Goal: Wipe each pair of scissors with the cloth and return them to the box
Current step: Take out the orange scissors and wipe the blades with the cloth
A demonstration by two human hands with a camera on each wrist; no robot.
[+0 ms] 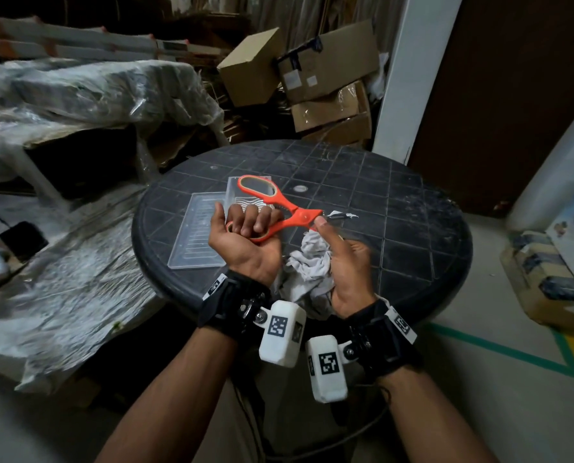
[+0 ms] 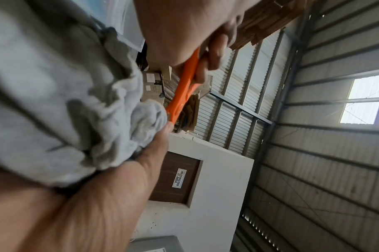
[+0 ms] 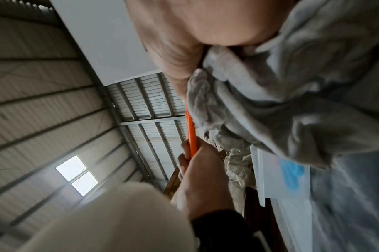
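Dark gridded round table (image 1: 395, 208) amid stacked cartons (image 1: 325, 71).

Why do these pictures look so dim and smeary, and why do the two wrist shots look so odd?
Head view: dim light, edges bent by the wide lens; the orange scissors are fairly sharp, the blade tips and right hand motion-blurred. Left wrist view: the grey cloth is very close and soft; the window glares white. Right wrist view: the left hand is blurred and the scene is tilted up at the roof.
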